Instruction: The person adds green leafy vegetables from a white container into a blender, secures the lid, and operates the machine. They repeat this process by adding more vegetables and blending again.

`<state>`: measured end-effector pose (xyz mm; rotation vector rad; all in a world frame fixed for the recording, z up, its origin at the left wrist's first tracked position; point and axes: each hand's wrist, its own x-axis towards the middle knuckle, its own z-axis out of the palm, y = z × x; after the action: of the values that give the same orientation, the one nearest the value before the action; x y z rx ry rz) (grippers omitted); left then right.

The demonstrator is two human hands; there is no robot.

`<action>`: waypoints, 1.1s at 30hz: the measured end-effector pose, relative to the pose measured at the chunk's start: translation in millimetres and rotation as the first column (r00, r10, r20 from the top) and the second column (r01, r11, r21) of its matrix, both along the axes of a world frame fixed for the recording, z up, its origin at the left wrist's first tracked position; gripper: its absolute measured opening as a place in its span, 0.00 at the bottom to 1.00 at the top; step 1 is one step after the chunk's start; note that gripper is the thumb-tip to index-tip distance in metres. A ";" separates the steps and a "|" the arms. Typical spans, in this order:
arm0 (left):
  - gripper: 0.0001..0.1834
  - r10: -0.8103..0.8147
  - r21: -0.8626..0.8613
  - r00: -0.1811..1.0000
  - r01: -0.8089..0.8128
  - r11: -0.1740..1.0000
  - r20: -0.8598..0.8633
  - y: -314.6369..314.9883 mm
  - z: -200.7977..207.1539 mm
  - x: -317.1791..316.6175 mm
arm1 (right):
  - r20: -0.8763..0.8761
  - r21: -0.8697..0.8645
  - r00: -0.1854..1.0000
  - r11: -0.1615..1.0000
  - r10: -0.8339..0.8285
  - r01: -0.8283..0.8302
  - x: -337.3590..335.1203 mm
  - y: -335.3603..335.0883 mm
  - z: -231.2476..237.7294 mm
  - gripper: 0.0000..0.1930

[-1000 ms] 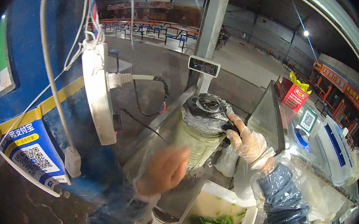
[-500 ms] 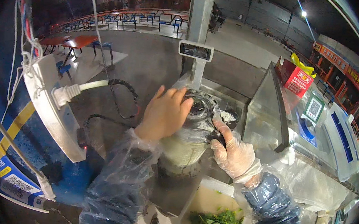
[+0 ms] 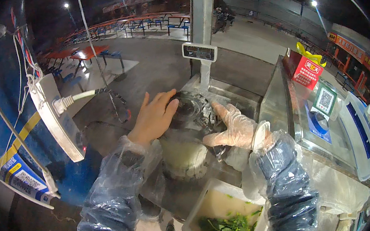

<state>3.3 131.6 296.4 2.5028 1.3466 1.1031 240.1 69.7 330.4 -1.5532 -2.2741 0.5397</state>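
Both hands were on the blender jug [image 3: 184, 153], which stood in front of the person, just below the post of a weighing scale [image 3: 199, 51]. The bare left hand [image 3: 154, 117] lay flat and open against the dark lid [image 3: 188, 109], fingers spread. The right hand [image 3: 233, 128], in a thin clear glove, rested open on the lid's other side, fingers stretched out. The jug held something pale. Just beside it, nearer the person, sat a white tub [image 3: 211, 204] with green leaves [image 3: 227, 228] in it.
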 end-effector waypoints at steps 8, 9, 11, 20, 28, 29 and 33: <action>0.22 0.127 -0.113 0.991 -0.121 0.986 0.048 -6.0 -0.5 6.2 | -0.250 -0.046 0.962 0.991 0.109 -0.125 11.5 20.0 -9.0 0.40; 0.22 0.134 -0.098 0.988 -0.126 0.987 0.079 -5.2 -0.5 6.2 | -0.186 -0.013 0.979 0.996 0.087 -0.091 8.1 20.7 -9.9 0.40; 0.22 0.140 -0.137 0.988 -0.130 0.982 0.061 -3.6 -1.6 6.2 | -0.592 -0.262 0.805 0.952 -0.029 -0.158 10.3 14.1 -3.4 0.49; 0.25 0.291 -0.022 0.957 -0.291 0.956 -0.003 -17.8 1.1 17.7 | -0.265 0.014 0.942 0.978 0.204 -0.208 -2.4 7.1 -6.1 0.53; 0.39 0.445 0.282 0.894 -0.415 0.865 -0.049 -41.7 -7.0 41.1 | -0.413 -0.020 0.907 0.995 0.078 -0.095 21.4 20.0 -19.1 0.25; 0.40 0.389 0.282 0.919 -0.360 0.889 -0.054 -39.6 -6.3 36.7 | -0.372 0.047 0.926 0.997 0.068 -0.055 17.1 20.6 -21.0 0.26; 0.45 0.369 0.342 0.921 -0.307 0.888 -0.129 -39.9 -7.9 32.7 | -0.181 0.335 0.934 0.874 -0.308 0.353 -6.6 28.5 -35.9 0.25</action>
<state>36.1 91.8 288.5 2.7230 1.8565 1.2558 233.6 98.2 294.5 -1.6154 -1.8275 0.1060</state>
